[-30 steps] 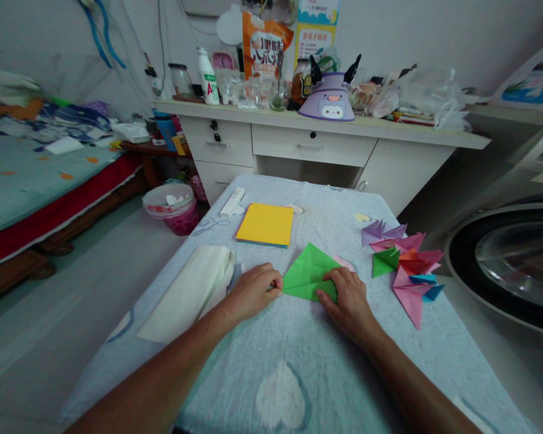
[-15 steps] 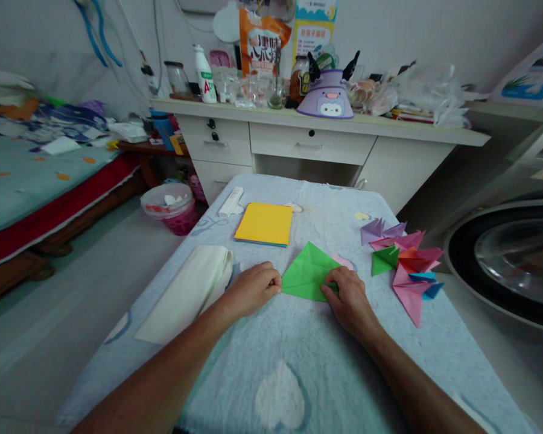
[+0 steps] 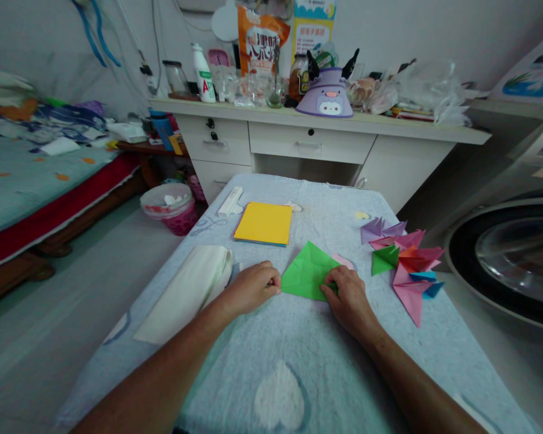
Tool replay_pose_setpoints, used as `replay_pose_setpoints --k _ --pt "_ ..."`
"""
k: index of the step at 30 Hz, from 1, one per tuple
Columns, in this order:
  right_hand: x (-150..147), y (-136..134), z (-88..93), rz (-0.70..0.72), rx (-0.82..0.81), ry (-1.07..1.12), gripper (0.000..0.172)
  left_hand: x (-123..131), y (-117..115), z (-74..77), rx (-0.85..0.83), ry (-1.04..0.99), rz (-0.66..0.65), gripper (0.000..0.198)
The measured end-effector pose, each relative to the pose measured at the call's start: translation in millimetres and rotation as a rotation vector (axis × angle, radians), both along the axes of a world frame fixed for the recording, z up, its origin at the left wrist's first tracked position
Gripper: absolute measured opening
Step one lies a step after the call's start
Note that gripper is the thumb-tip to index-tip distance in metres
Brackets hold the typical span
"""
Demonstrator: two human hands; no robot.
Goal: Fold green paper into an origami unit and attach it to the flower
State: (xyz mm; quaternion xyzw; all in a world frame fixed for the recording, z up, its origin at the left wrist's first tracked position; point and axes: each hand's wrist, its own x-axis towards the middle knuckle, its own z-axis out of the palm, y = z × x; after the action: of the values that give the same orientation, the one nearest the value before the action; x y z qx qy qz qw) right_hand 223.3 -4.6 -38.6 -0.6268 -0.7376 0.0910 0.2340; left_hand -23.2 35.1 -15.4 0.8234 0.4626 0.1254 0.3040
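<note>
A sheet of green origami paper (image 3: 308, 272), marked with creases, lies on the cloth-covered table (image 3: 271, 343) between my two hands. My left hand (image 3: 259, 286) is closed, its thumb and finger pinching the paper's left corner. At the right side, my right hand (image 3: 344, 295) is curled with thumb and fingertips gripping the paper's edge. Just beyond the paper sits a stack of square coloured paper (image 3: 263, 223), yellow on top. Several folded paper pieces (image 3: 407, 262) in purple, pink, green, red and blue form a cluster to the right.
A folded off-white cloth or paper bundle (image 3: 190, 292) lies left of my left forearm. Further back is a small white box-like object (image 3: 230, 202). A white drawer desk (image 3: 312, 143) stands behind the table, a front-loading washer (image 3: 516, 253) at the right, a pink bin (image 3: 174, 211) at the left.
</note>
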Motion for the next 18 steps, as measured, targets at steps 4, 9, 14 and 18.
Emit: replay_pose_setpoints --k 4,9,14,18 --pt "-0.5 -0.3 -0.1 -0.007 0.003 -0.004 0.002 0.2 1.1 -0.1 -0.006 -0.001 0.005 0.008" --pt "-0.6 -0.8 -0.1 -0.004 0.007 -0.004 0.002 0.9 1.3 0.1 -0.012 0.01 0.011 0.009" --pt "-1.0 -0.5 1.5 -0.012 -0.018 -0.013 0.001 3.2 1.3 1.6 -0.005 0.036 0.02 0.01" --pt "-1.1 -0.2 2.2 -0.01 -0.026 -0.013 0.001 4.3 1.5 1.3 0.003 0.047 0.017 0.011"
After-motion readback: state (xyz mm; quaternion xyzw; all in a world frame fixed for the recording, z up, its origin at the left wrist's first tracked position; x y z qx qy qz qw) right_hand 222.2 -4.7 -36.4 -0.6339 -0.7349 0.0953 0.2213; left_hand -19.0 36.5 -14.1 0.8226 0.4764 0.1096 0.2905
